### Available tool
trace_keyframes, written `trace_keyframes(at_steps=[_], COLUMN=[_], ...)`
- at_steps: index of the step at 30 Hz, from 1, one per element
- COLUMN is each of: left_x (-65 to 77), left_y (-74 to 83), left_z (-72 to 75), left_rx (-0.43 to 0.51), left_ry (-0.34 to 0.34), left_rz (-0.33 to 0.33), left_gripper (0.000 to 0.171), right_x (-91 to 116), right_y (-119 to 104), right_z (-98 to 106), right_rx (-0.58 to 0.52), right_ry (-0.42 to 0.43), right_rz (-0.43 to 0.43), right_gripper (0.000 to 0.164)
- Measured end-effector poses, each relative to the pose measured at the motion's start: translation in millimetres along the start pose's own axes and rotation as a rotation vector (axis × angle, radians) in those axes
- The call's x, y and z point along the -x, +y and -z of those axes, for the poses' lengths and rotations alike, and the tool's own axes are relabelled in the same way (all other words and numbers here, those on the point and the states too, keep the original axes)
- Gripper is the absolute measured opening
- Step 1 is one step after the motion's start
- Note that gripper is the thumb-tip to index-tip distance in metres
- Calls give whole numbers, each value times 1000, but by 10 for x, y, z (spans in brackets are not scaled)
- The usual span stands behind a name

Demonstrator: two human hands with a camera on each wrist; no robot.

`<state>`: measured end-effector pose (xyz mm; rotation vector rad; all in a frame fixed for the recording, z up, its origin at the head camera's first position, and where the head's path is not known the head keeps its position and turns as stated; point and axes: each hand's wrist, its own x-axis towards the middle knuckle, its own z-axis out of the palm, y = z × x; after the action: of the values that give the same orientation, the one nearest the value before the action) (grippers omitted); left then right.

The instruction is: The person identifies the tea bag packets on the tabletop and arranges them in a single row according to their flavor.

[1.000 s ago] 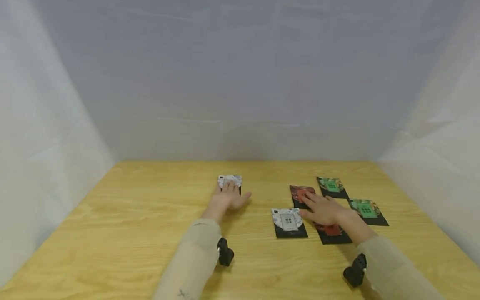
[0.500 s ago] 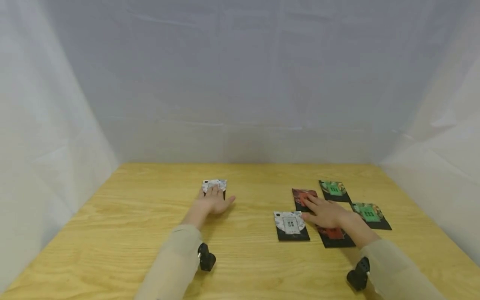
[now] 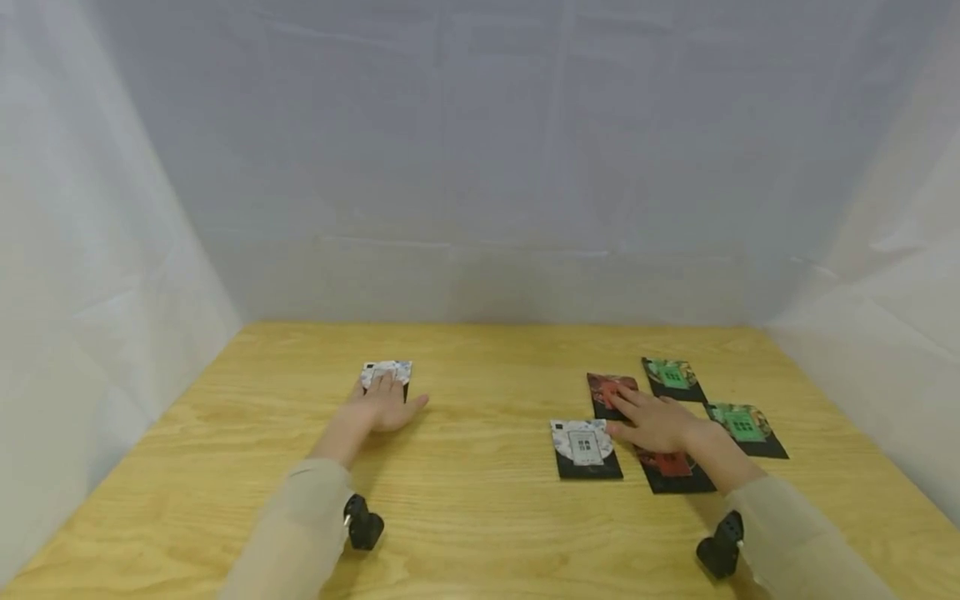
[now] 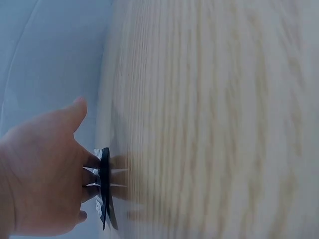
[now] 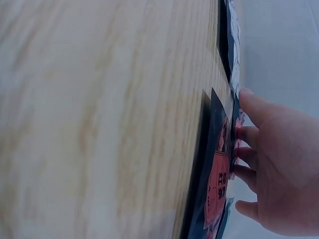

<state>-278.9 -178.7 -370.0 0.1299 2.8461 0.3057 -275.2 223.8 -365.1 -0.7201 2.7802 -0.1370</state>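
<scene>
My left hand (image 3: 378, 407) lies with straight fingers on a black-and-white flat packet (image 3: 387, 369) toward the back left of the table. In the left wrist view the fingertips press on that packet (image 4: 103, 184), which lies flat on the wood. On the right, my right hand (image 3: 654, 422) spreads its fingers over a red-and-black packet (image 3: 602, 390). Under its palm side lies another red packet (image 3: 675, 477), partly covered. The thumb touches or hovers at the edge of a second white packet (image 3: 585, 450); which, I cannot tell.
Two green-and-black packets lie to the right: one farther back (image 3: 673, 377), one beside the right wrist (image 3: 746, 427). Bare wooden table (image 3: 480, 508) stretches between the arms. White sheeting (image 3: 495, 167) rises at the back and both sides.
My left hand has slid to the left, and the white packet under its fingers has moved with it. The right hand and the packets around it have stayed in place.
</scene>
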Motion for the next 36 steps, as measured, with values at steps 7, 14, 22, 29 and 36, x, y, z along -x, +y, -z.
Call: trace_keyframes(at_steps=[7, 14, 22, 29, 36], left_x=[166, 356, 548, 724, 873], left_y=[-148, -276, -480, -674, -899], left_z=[51, 66, 70, 120, 140], left_rx=[6, -7, -8, -8, 20], left_ry=[-17, -8, -2, 10, 9], left_rz=[-13, -20, -22, -11, -1], left_gripper=[79, 80, 84, 82, 83], right_x=[5, 0, 8, -3, 9], right_y=[14, 1, -12, -5, -27], right_z=[-8, -21, -11, -20, -20], right_rx=[9, 14, -3, -8, -3], right_ry=[-2, 7, 9, 5, -6], right_rz=[3, 10, 32, 38, 30], right_gripper=[70, 70, 69, 69, 70])
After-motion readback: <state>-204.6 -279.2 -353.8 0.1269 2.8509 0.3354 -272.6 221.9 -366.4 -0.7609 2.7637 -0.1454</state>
